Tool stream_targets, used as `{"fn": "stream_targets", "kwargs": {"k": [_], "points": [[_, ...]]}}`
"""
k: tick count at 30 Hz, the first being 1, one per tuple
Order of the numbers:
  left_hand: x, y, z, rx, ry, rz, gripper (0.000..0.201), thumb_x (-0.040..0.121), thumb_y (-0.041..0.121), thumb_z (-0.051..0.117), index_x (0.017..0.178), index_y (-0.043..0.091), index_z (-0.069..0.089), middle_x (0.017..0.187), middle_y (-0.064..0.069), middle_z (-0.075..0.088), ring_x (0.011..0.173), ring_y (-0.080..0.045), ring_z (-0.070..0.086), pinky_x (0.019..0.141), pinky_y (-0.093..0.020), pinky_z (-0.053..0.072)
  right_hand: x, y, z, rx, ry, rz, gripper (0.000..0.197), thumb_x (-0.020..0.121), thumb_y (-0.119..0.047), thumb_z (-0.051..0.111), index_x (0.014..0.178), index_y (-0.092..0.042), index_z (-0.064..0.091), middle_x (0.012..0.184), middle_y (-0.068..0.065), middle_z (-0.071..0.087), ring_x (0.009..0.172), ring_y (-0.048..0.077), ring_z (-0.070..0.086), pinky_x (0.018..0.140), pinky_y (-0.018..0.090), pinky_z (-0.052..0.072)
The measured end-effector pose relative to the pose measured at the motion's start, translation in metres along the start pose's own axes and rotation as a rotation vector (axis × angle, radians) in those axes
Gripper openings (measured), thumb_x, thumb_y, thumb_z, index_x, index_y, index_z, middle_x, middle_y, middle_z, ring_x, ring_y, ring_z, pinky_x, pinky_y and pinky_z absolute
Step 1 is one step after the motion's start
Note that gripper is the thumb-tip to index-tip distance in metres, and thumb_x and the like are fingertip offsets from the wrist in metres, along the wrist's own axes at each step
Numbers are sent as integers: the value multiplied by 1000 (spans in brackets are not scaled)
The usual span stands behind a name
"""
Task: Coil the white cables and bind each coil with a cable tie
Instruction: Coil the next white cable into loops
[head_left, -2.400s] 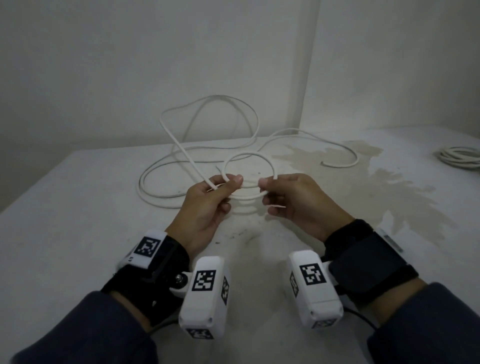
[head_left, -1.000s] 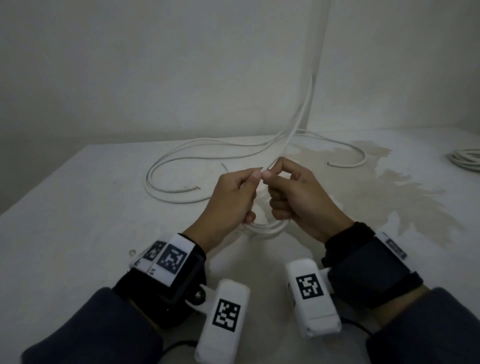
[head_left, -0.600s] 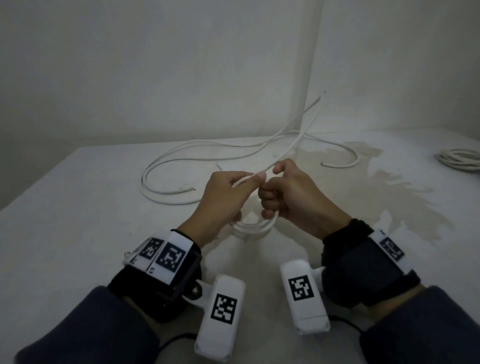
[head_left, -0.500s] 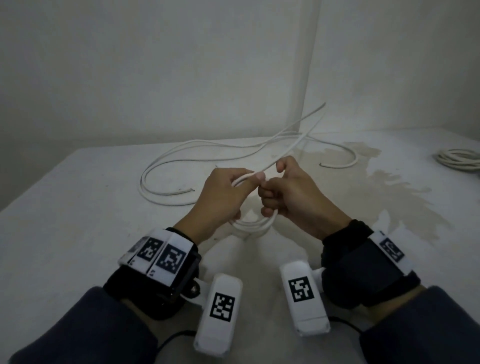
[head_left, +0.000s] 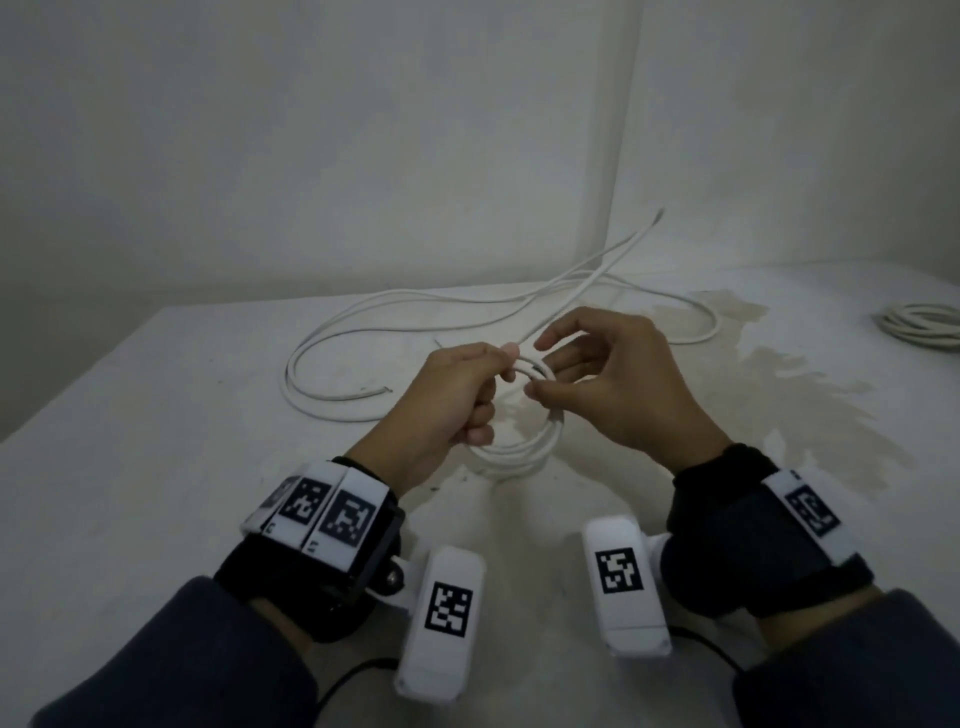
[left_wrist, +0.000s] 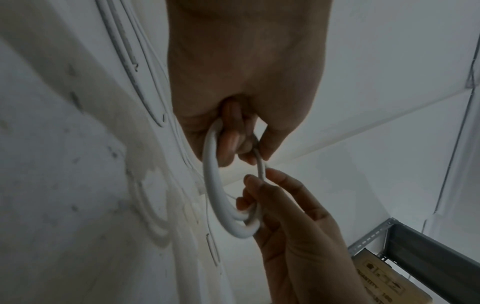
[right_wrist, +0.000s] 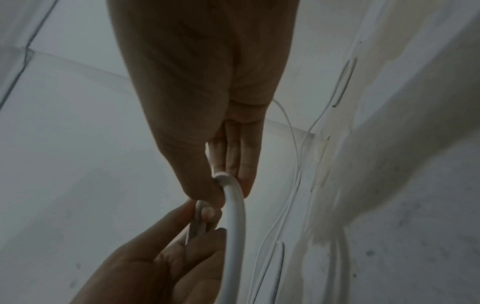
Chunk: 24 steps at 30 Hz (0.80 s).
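Note:
A small coil of white cable (head_left: 521, 451) hangs upright between my hands, just above the table (head_left: 156, 467). My left hand (head_left: 498, 374) grips its top, fingers curled through the coil (left_wrist: 211, 185). My right hand (head_left: 540, 371) pinches the top strand (left_wrist: 261, 170) beside the left thumb, index finger stretched out. In the right wrist view my right hand (right_wrist: 226, 185) pinches the coil (right_wrist: 235, 216). The uncoiled cable (head_left: 332, 402) trails left over the table, and one stretch (head_left: 623, 249) rises into the air toward the wall corner. I see no cable tie.
A second coil of white cable (head_left: 919, 327) lies at the table's far right edge. A dried stain (head_left: 779, 384) spreads over the right half of the table. Walls close the back and the right. A metal shelf frame (left_wrist: 428, 257) shows in the left wrist view.
My right hand has loosened from a fist to a pinch with the index finger out. Both hands have stayed above the same spot, and the coil has kept its size.

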<state>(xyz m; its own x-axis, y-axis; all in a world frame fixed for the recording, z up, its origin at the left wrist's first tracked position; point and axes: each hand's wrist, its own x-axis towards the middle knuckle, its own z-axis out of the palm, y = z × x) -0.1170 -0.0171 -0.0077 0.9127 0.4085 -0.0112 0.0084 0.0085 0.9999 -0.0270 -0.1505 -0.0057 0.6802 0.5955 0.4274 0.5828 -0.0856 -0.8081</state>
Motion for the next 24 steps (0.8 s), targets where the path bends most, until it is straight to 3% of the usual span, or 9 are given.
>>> {"fn": "stream_targets", "kwargs": {"k": [4, 8, 12, 15, 16, 18, 21, 23, 24], "points": [[-3, 6, -1, -1, -49, -32, 25, 96, 20, 50, 73, 10, 48, 52, 4, 19, 40, -9, 16, 38, -17, 20, -2, 1, -1, -61, 37, -117, 38, 65, 1, 82, 94, -22, 72, 69, -6, 70, 58, 3, 67, 63, 17, 54], [-6, 14, 1, 108, -17, -24, 29, 93, 19, 49, 66, 13, 44, 47, 6, 22, 38, -9, 17, 37, -18, 23, -3, 1, -2, -113, 60, -195, 49, 66, 0, 82, 110, -16, 71, 73, -5, 72, 64, 4, 69, 67, 14, 55], [-6, 15, 6, 275, 55, 61, 34, 91, 21, 53, 60, 10, 46, 43, 8, 27, 37, -9, 25, 38, -18, 28, 0, 4, -3, -251, 93, -249, 37, 64, -10, 84, 98, -18, 75, 70, -11, 62, 65, 9, 64, 65, 5, 44], [-6, 15, 8, 419, 131, 222, 36, 91, 22, 55, 74, -10, 59, 46, 5, 30, 40, -11, 30, 41, -20, 30, 2, 5, -5, -412, 203, -343, 27, 60, -36, 78, 82, -22, 75, 79, -4, 43, 80, 15, 42, 73, 9, 33], [-6, 14, 8, 458, 140, 281, 38, 91, 23, 55, 74, -12, 58, 47, 3, 31, 41, -12, 30, 44, -22, 29, 2, 4, -5, -417, 207, -352, 27, 59, -41, 73, 77, -21, 72, 83, -3, 43, 84, 16, 42, 76, 12, 33], [-8, 13, 9, 493, 134, 366, 43, 92, 23, 56, 61, -7, 49, 48, 2, 30, 42, -11, 28, 47, -25, 26, 3, 4, -2, -344, 161, -312, 23, 59, -39, 68, 71, -19, 64, 84, -2, 54, 85, 19, 53, 77, 30, 44], [-6, 9, 5, 443, 114, 440, 45, 93, 20, 57, 51, 12, 44, 41, 11, 31, 38, -4, 28, 42, -19, 24, 2, 2, 1, 32, -24, -101, 21, 71, -16, 73, 71, -15, 52, 76, 10, 70, 74, 28, 71, 70, 46, 56], [-4, 6, 1, 389, 108, 474, 41, 93, 21, 57, 58, 0, 50, 42, 11, 32, 39, -3, 28, 42, -19, 24, -1, 0, 4, 378, -146, 39, 24, 82, 5, 64, 75, -8, 46, 70, 17, 71, 68, 33, 72, 69, 48, 58], [-4, 4, -1, 355, 112, 485, 41, 94, 22, 56, 62, -4, 51, 43, 12, 32, 41, -4, 28, 42, -20, 25, -2, -2, 5, 488, -177, 79, 22, 85, 8, 61, 78, -6, 46, 69, 18, 71, 67, 34, 72, 70, 46, 58]]}}
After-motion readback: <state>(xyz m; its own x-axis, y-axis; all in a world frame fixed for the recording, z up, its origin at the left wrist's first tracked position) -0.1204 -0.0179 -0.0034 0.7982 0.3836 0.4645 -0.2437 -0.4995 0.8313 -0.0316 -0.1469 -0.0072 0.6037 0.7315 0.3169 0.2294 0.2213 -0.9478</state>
